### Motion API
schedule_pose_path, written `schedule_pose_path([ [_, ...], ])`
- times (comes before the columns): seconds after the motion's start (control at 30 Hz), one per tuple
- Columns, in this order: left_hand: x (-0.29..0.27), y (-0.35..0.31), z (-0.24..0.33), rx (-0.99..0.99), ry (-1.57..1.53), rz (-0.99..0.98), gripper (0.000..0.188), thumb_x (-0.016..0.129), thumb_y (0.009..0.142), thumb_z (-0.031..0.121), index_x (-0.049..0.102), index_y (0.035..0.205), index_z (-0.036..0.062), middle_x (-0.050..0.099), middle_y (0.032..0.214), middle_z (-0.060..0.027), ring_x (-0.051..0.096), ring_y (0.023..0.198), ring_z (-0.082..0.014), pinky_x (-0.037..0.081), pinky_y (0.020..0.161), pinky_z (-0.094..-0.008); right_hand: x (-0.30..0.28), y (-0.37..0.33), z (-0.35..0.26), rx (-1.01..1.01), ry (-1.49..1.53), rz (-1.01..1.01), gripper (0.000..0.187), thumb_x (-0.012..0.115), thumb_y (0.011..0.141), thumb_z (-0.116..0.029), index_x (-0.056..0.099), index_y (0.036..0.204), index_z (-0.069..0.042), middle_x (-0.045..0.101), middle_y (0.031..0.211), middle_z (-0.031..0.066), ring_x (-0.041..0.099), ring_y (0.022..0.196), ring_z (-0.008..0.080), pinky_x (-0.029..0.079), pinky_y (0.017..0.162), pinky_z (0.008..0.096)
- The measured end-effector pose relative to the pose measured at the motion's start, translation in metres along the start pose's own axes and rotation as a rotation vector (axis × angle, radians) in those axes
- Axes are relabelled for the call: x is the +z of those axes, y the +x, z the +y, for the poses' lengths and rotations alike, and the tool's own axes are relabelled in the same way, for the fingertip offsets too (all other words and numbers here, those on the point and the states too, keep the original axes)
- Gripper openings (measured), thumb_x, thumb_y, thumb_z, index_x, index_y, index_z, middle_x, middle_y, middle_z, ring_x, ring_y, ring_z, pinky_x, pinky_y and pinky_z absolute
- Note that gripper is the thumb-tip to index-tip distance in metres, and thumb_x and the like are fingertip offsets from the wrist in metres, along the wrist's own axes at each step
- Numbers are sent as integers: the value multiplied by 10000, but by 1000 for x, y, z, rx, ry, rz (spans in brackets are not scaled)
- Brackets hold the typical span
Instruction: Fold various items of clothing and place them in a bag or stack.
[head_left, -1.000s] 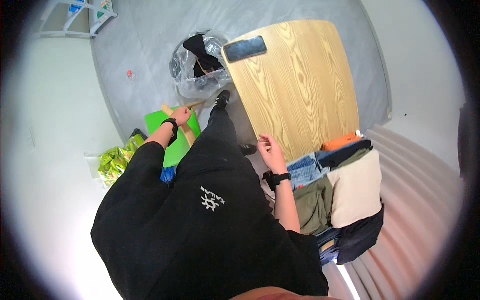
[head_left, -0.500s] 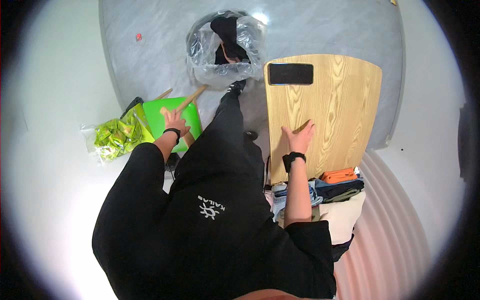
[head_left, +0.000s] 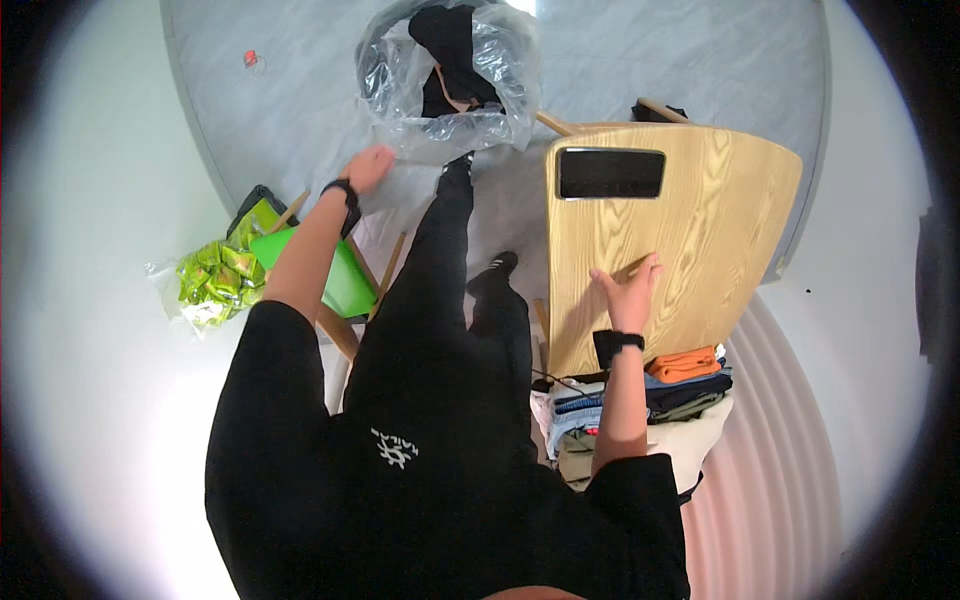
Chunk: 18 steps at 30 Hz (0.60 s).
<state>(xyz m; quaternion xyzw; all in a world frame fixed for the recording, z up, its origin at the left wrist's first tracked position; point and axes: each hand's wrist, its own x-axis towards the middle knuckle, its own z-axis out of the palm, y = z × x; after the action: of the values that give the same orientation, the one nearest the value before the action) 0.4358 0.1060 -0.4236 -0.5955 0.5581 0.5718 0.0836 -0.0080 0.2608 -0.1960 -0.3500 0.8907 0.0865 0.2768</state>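
Note:
My left hand [head_left: 370, 168] is in the air just short of a bin lined with a clear plastic bag [head_left: 440, 138]. Motion smears its fingers, so how they are held does not show. Black cloth [head_left: 445, 40] hangs out over the opening of that bin. On the wooden tabletop [head_left: 690, 230], my right hand [head_left: 630, 293] rests its fingertips, thumb and fingers apart, holding nothing. A black phone [head_left: 610, 173] lies at the tabletop's far left corner, beyond the right hand. Below my left forearm is a green seat [head_left: 348, 282] with wooden legs, tilted.
Bright green packets in a clear bag [head_left: 215, 280] lie left of the green seat. Folded clothes [head_left: 580, 410], with an orange one [head_left: 683, 364] on top, are stacked at the tabletop's near edge. A small red object [head_left: 251, 58] sits on the grey floor.
My left hand has left the green seat and moved forward toward the lined bin. The seat looks more tilted. My right hand stays on the tabletop while the whole view has shifted.

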Motion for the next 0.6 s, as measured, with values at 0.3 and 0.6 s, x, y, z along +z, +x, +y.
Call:
schedule_pose_path([
  [0.3, 41, 165, 35, 65, -29, 9, 254, 481, 849, 206, 589, 999, 31, 642, 905, -106, 597, 858, -208, 453, 765, -314, 6, 10, -2, 9, -48, -61, 1089, 812, 604, -354, 161, 1399, 6, 176, 1412, 312, 204, 1328, 379, 314, 1014, 365],
  [0.6, -16, 94, -158, -204, -602, -261, 273, 521, 851, 146, 562, 1102, 48, 609, 966, -58, 582, 856, -159, 478, 740, -290, 0, 17, -11, 8, -91, -128, 1058, 812, 613, -309, 175, 1374, 56, 189, 1411, 306, 171, 1339, 374, 275, 1044, 371],
])
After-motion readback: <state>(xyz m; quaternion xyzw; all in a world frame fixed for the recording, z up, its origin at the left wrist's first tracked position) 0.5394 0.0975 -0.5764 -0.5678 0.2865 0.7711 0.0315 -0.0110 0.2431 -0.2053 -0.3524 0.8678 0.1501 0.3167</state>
